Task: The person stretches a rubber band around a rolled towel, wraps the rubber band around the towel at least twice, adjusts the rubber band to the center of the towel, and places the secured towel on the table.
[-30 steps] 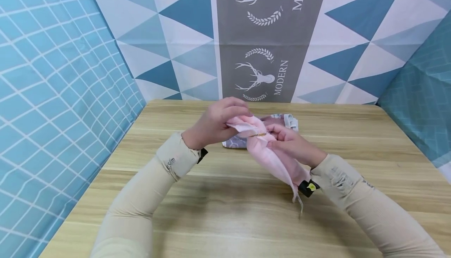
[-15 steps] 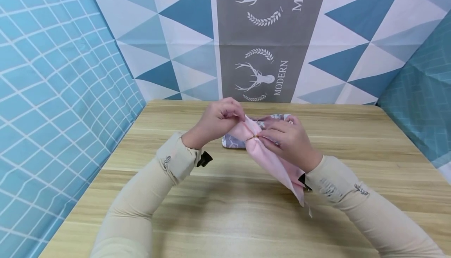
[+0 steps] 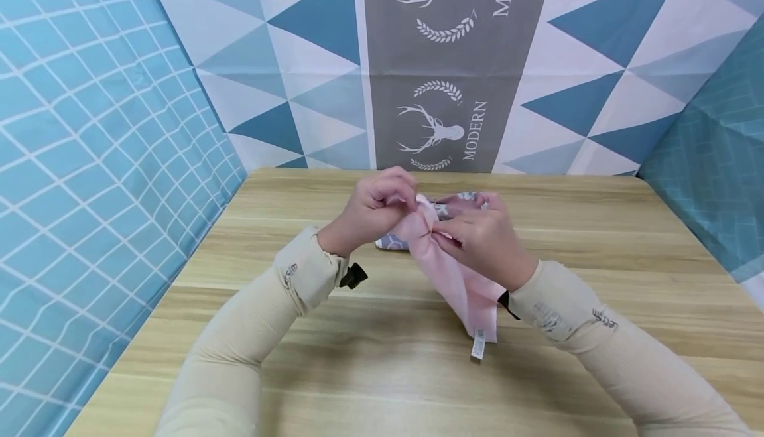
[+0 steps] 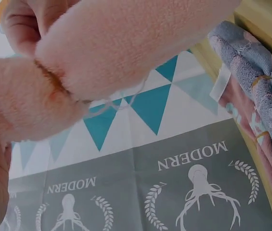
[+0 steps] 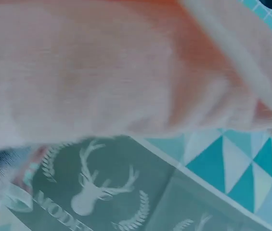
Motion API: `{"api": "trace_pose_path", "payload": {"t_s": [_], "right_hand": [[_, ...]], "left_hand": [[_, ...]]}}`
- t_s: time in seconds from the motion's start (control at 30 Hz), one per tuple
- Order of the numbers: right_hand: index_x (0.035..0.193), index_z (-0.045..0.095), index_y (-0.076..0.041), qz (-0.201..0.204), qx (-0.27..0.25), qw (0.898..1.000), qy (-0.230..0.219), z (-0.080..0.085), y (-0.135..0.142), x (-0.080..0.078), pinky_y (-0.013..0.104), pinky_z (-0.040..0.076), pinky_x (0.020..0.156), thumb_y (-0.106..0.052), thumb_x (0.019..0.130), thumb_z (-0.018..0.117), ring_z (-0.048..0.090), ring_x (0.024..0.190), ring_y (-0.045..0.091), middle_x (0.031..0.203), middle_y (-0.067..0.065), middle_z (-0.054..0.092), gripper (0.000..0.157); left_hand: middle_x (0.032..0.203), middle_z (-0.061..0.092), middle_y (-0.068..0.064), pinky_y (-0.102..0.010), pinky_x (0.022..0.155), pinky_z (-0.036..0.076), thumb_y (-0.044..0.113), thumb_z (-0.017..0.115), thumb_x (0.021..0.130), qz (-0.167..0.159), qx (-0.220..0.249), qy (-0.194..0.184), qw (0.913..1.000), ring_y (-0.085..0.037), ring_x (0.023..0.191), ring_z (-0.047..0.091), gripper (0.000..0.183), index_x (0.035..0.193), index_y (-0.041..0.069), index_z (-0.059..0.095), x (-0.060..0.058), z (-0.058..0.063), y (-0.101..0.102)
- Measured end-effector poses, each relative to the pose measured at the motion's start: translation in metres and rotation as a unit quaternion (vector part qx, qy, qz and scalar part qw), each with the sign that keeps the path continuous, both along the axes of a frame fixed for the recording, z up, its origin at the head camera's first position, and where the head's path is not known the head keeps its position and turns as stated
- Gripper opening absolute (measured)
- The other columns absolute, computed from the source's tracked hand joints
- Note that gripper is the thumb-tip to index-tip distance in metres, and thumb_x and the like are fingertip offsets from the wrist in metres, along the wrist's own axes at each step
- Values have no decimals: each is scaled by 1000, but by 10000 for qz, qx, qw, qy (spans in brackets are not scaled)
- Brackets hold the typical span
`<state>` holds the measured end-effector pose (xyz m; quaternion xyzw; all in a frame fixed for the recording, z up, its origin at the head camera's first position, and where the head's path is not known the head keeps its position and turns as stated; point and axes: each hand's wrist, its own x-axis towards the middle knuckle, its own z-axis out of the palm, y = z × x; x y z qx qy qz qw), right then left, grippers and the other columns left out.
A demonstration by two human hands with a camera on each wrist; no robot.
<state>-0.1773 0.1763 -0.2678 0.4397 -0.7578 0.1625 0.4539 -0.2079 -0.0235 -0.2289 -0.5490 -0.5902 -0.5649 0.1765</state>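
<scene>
A fluffy pink towel [image 3: 444,278] hangs over the table between both hands, cinched near its upper end by a thin brownish-yellow band [image 4: 54,79]. The left hand [image 3: 382,208] pinches the gathered upper end. On the other side, the right hand [image 3: 486,245] pinches the towel right at the band, its thumb and index finger meeting there. A white label [image 3: 479,344] dangles from the towel's lower corner. The right wrist view is mostly filled by the slightly blurred pink cloth, with its fingers out of sight.
Behind the hands lies a grey-purple and mauve patterned towel bundle [image 4: 249,67], with orange-brown bands around it. It rests on the wooden table [image 3: 334,371]. Patterned cloth walls stand at the back and both sides.
The right hand has shifted up and left along the towel, its fingers now at the band. The left hand stays on the upper end. The towel's lower end has turned, bringing the label into view.
</scene>
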Motion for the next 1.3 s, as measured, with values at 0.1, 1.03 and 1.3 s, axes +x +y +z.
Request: {"api": "trace_pose_path", "payload": {"t_s": [0.1, 1.03, 1.3], "right_hand": [[74, 73, -4, 404, -54, 9992, -12, -4, -1, -4, 45, 35, 66, -18, 92, 61, 64, 64, 19, 59, 3, 65, 26], [83, 60, -10, 2163, 575, 9520, -2088, -23, 26, 12, 26, 32, 60, -28, 103, 41, 37, 49, 4, 56, -7, 44, 32], [91, 48, 1, 3342, -541, 7963, -5014, -26, 41, -7, 21, 40, 55, -14, 101, 44, 46, 67, 5, 73, -1, 47, 18]], "left_hand": [[76, 56, -20, -22, 69, 46, -26, 42, 67, 97, 67, 205, 9997, -17, 79, 53, 26, 68, -5, 57, -1, 1, 0], [76, 54, -17, -24, 73, 43, -19, 42, 67, 1516, -792, -573, 9836, -30, 83, 52, 22, 60, -5, 58, -11, -1, -15], [98, 56, -18, -29, 66, 43, -1, 73, 74, 1104, -1683, 98, 9795, -26, 87, 50, 23, 94, -6, 64, -2, 6, -22]]}}
